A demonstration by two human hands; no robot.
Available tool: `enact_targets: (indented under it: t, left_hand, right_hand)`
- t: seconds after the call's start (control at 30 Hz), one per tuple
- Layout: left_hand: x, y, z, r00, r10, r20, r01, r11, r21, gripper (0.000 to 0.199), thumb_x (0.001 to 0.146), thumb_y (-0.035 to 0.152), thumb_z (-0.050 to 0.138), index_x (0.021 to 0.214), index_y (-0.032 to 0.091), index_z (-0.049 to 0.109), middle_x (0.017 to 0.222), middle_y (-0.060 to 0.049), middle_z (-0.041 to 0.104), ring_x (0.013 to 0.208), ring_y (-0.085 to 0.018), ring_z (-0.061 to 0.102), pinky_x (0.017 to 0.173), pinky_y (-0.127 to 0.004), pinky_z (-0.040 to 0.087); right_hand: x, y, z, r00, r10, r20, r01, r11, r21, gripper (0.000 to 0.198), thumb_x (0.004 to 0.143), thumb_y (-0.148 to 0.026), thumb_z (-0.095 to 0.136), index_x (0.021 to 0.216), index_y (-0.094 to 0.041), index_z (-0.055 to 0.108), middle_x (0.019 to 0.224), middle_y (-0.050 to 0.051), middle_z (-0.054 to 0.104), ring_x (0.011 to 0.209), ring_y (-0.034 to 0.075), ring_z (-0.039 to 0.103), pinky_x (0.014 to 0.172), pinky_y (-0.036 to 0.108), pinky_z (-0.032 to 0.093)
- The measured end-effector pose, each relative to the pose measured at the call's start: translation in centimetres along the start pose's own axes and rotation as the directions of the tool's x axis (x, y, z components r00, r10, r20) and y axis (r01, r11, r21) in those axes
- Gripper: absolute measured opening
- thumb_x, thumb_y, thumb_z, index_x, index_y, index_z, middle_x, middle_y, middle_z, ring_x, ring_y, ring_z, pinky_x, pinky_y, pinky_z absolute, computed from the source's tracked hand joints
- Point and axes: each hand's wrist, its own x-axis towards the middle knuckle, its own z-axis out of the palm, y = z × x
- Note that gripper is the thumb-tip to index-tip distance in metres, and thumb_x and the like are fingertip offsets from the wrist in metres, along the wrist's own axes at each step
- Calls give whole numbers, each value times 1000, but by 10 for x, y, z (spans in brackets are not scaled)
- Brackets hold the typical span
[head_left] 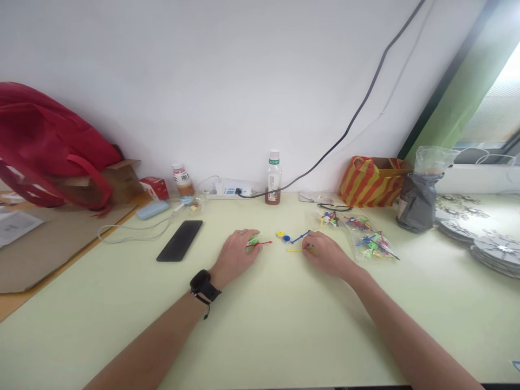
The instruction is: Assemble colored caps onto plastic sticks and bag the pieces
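Observation:
My left hand (236,253), with a black watch on the wrist, is closed around a small green plastic piece (252,242). A thin red arrow-tipped stick (266,243) juts out to the right from its fingertips. Across from it, my right hand (327,253) has its fingers curled together on the table; what they pinch is mostly hidden. A blue stick (299,237) and a yellow stick (293,251) reach out leftward beside those fingers. Between the hands lie a yellow round piece (280,234) and a blue round piece (286,239).
Clear bags of colourful plastic pieces (374,245) lie right of my right hand. A black phone (179,241) rests to the left. Behind are a drink bottle (273,181), a power strip (231,188) with a black cable, and a striped bag (368,181). Grey discs (498,252) are stacked far right.

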Motion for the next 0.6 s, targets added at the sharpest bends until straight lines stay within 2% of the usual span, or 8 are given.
enact_targets:
  t: [0.1, 0.2, 0.3, 0.37, 0.43, 0.5, 0.6]
  left_hand:
    - [0, -2, 0, 1000, 0, -16, -1, 1000, -22, 29, 97, 27, 56, 123, 24, 67, 119, -7, 73, 115, -29, 64, 102, -50, 51]
    - [1, -2, 0, 996, 60, -62, -61, 998, -19, 30, 94, 21, 58, 123, 22, 68, 127, -9, 70, 130, -32, 55, 110, -53, 46]
    - [0, 4, -1, 981, 141, -134, -147, 988, -37, 32, 92, 19, 61, 122, 21, 67, 135, -9, 66, 137, -32, 47, 115, -52, 43]
    - [-2, 13, -3, 973, 179, -147, -194, 976, -97, 28, 93, 19, 61, 120, 22, 67, 129, -9, 67, 131, -29, 51, 112, -49, 46]
    - [-6, 22, -3, 968, 233, -94, -247, 951, -184, 21, 95, 20, 60, 114, 24, 69, 119, -7, 70, 121, -26, 59, 107, -46, 49]
    - [-11, 31, -2, 957, 290, 29, -271, 922, -275, 16, 96, 22, 59, 108, 24, 70, 111, -6, 72, 113, -23, 63, 105, -44, 50]
    - [-19, 37, 2, 930, 319, 184, -234, 898, -373, 15, 96, 25, 61, 108, 25, 70, 116, -6, 72, 117, -23, 63, 107, -43, 50]
  right_hand:
    - [-1, -2, 1, 1000, 22, -17, -22, 999, 27, 12, 86, -11, 53, 82, -22, 56, 86, 3, 69, 83, 20, 63, 73, 30, 41]
    - [-1, 0, 4, 999, 46, -29, -44, 997, 70, 11, 89, -14, 51, 83, -23, 51, 80, 1, 67, 72, 18, 60, 67, 29, 39]
    - [0, 1, 6, 998, 9, -64, 1, 987, 159, 11, 93, -15, 47, 87, -24, 51, 81, 1, 66, 71, 18, 59, 66, 29, 40]
    - [1, 0, 9, 993, -30, -112, 54, 975, 217, 11, 95, -15, 45, 92, -24, 52, 85, 2, 66, 73, 18, 59, 67, 29, 42]
    - [2, -2, 14, 984, -68, -164, 109, 961, 254, 13, 97, -16, 44, 98, -24, 55, 88, 3, 67, 74, 18, 59, 68, 29, 44]
    - [4, -3, 19, 976, -102, -194, 153, 952, 265, 18, 98, -16, 43, 102, -23, 59, 92, 4, 67, 75, 18, 60, 68, 30, 45]
    - [7, 0, 27, 971, -113, -212, 164, 957, 241, 25, 97, -12, 42, 103, -22, 64, 96, 6, 70, 80, 19, 65, 72, 32, 48]
